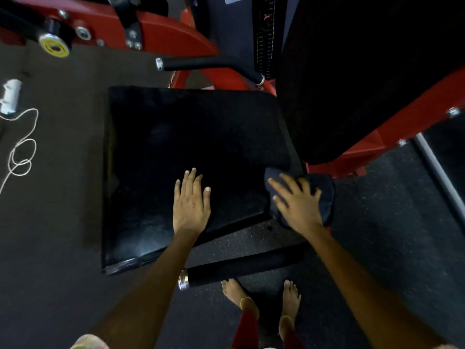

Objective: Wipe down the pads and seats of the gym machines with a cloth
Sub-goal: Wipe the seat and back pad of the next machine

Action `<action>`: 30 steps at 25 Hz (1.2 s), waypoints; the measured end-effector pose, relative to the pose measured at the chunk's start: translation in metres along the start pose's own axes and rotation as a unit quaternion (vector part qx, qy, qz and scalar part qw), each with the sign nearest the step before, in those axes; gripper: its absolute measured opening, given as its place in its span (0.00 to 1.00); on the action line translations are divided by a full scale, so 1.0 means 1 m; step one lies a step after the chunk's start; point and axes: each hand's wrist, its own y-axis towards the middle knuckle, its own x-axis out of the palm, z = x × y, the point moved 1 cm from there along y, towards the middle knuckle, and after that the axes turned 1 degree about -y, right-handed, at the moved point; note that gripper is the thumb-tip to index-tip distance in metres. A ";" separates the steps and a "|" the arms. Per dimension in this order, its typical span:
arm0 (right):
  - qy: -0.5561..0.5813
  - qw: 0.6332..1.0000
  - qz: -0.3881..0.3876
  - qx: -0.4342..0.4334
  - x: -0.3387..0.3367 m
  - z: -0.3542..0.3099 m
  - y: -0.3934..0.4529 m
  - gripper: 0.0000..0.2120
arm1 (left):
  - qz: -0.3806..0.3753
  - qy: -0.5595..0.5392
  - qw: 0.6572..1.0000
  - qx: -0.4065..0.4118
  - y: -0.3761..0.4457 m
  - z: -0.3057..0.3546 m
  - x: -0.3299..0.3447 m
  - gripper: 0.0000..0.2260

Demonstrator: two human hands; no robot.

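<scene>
cloth (324, 197): partly under right hand (299, 205) | back pad (352, 71): cut off, dark

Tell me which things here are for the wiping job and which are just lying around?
For the job: dark folded cloth under the right hand; square black padded seat, with the left hand flat on it.

Just lying about: white looped string and a white spool on the floor.

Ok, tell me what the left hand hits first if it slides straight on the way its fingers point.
The left hand lies flat on the black seat pad, fingers pointing up the picture. Its path crosses bare pad; past the far edge, probably the black handle bar, though its height is unclear.
</scene>
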 end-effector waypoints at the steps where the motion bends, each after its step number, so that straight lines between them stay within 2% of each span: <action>1: 0.026 0.996 -0.020 0.082 -0.001 0.009 0.013 0.21 | 0.000 0.002 1.000 0.001 0.000 0.000 0.000 0.31; 3: 0.084 0.972 -0.015 0.217 -0.006 0.001 0.043 0.22 | 0.001 0.008 1.000 0.002 0.002 0.000 0.001 0.31; 4: 0.092 0.964 -0.009 0.250 -0.010 -0.013 0.052 0.23 | -0.001 0.009 1.000 0.000 0.003 -0.001 0.001 0.31; 5: 0.085 0.965 -0.009 0.249 -0.014 -0.031 0.056 0.25 | -0.003 0.008 1.000 -0.003 0.003 -0.001 0.002 0.29; 6: 0.067 0.976 -0.015 0.208 -0.015 -0.046 0.055 0.27 | -0.004 0.005 1.000 -0.005 0.003 -0.002 0.003 0.27; 8: 0.029 0.998 -0.041 0.047 -0.011 -0.060 0.032 0.34 | -0.002 -0.002 1.000 -0.003 0.003 -0.004 0.003 0.24; 9: 0.009 0.999 -0.035 -0.018 -0.009 -0.054 0.016 0.35 | -0.002 -0.004 1.000 0.002 0.004 -0.005 0.002 0.22; 10: -0.006 0.999 -0.012 -0.045 -0.007 -0.039 0.005 0.34 | -0.003 -0.002 1.000 0.007 0.005 -0.006 0.000 0.21; 11: -0.007 1.000 0.003 -0.029 -0.005 -0.022 0.000 0.32 | -0.001 0.003 1.000 0.014 0.007 -0.006 -0.001 0.20; 13: 0.015 0.995 -0.006 0.102 -0.002 0.000 0.013 0.25 | 0.012 0.018 0.999 0.025 0.014 -0.006 -0.006 0.22; 15: 0.090 0.961 0.015 0.260 -0.004 -0.001 0.047 0.23 | 0.020 0.010 0.999 0.031 0.023 -0.003 -0.010 0.25; 17: 0.116 0.936 0.013 0.333 -0.015 -0.017 0.077 0.24 | 0.012 0.003 0.999 0.038 0.034 -0.001 -0.007 0.26; 18: 0.109 0.939 0.001 0.327 -0.018 -0.023 0.080 0.28 | 0.007 -0.002 0.999 0.044 0.041 0.000 -0.006 0.27; 21: 0.079 0.970 -0.046 0.225 -0.013 -0.023 0.046 0.43 | -0.016 0.005 0.998 0.060 0.066 -0.001 -0.003 0.22; 23: 0.054 0.971 -0.032 0.231 -0.010 -0.014 0.026 0.41 | -0.031 0.024 0.997 0.071 0.077 -0.004 0.001 0.21; 25: 0.065 0.951 0.014 0.303 -0.012 -0.010 0.045 0.34 | -0.038 0.047 0.996 0.073 0.082 -0.008 0.003 0.26; 27: 0.085 0.924 0.028 0.373 -0.015 -0.017 0.084 0.30 | -0.031 0.049 0.996 0.066 0.080 -0.006 0.005 0.31; 28: 0.079 0.928 0.017 0.364 -0.015 -0.025 0.101 0.30 | -0.026 0.042 0.997 0.065 0.080 -0.005 0.005 0.32; 30: 0.054 0.969 0.017 0.241 -0.009 -0.048 0.117 0.30 | -0.020 0.031 0.997 0.064 0.080 -0.005 0.005 0.32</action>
